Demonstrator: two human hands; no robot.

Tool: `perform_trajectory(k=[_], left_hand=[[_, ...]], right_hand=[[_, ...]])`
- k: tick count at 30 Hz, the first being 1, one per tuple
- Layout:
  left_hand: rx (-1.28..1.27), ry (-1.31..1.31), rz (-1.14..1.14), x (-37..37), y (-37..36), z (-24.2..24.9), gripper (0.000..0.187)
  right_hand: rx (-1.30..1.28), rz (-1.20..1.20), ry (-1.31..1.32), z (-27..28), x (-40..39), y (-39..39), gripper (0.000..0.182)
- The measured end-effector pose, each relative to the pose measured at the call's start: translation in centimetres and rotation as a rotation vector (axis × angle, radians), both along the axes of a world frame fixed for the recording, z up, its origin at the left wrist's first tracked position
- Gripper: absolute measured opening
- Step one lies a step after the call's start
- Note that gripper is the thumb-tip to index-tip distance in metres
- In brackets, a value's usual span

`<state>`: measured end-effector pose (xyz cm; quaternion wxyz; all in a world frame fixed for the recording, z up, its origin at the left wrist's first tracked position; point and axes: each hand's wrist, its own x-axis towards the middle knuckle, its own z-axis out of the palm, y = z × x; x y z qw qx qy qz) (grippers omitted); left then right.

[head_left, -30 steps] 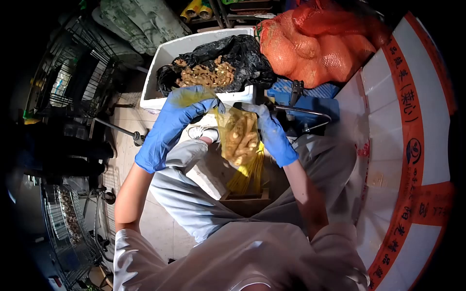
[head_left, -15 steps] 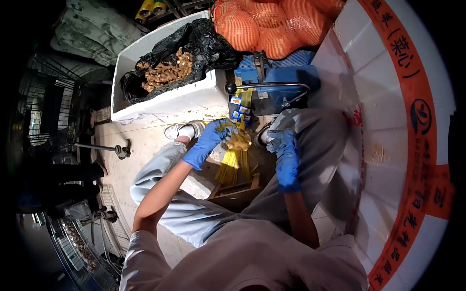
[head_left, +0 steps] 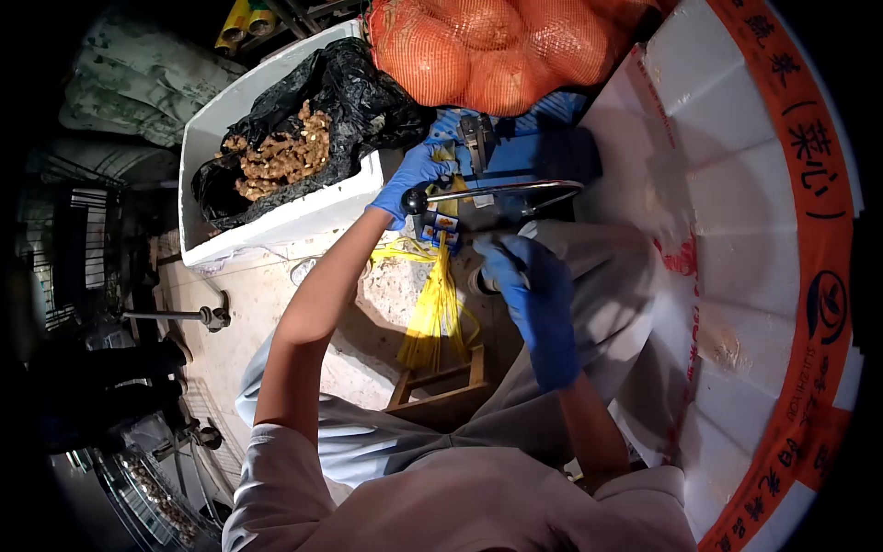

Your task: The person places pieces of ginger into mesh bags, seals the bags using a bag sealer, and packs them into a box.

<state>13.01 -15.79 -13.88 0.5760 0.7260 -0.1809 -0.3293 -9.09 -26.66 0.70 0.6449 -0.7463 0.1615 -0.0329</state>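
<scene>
My left hand (head_left: 414, 179), in a blue glove, reaches to the blue machine (head_left: 533, 161), beside its clamp and behind the black knob of its metal lever (head_left: 515, 189). Its fingertips are by a yellow netting strip, and what they hold is too small to make out. In front of the machine, my right hand (head_left: 524, 276), also gloved, has its fingers curled; whatever they hold is hidden. Yellow net strips (head_left: 432, 322) hang below small blue labels (head_left: 446, 225) at the machine's front.
A white foam box (head_left: 294, 216) with black plastic and ginger (head_left: 290, 156) stands at the upper left. Orange net bags (head_left: 497, 55) lie behind the machine. White foam boxes (head_left: 736, 230) rise on the right. A wooden stool (head_left: 451, 396) is between my knees; a wire cart (head_left: 156, 488) stands lower left.
My left hand has moved up to the machine, and the yellow-netted piece it held is out of sight. My right hand has moved slightly left. The view has shifted a little.
</scene>
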Motion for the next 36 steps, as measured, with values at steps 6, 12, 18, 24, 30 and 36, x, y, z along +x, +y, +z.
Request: perform_trajectory(k=[6, 12, 18, 24, 30, 36], left_hand=[[0.19, -0.296, -0.211, 3.4, 0.0, -1.8, 0.027], [0.26, -0.35, -0.367, 3.8, 0.4, -0.4, 0.03], [0.275, -0.483, -0.431, 4.1, 0.4, -1.0, 0.033], [0.113, -0.593, -0.531, 4.7, 0.5, -1.7, 0.022], [-0.053, -0.647, -0.407, 3.8, 0.8, -2.0, 0.022], [0.057, -0.736, -0.399, 3.8, 0.7, -1.4, 0.046]], right_hand=[[-1.299, 0.284, -0.195, -6.6, 10.1, 5.6, 0.031], [-1.722, 0.427, -0.321, -7.8, 12.0, 7.5, 0.019], [-1.221, 0.749, -0.372, -11.7, 14.0, 9.4, 0.01], [-1.423, 0.67, -0.192, -22.4, 15.1, 17.5, 0.008], [-1.09, 0.694, 0.235, -29.3, 16.8, 20.0, 0.018], [-0.85, 0.559, 0.146, -30.5, 16.2, 20.0, 0.024]])
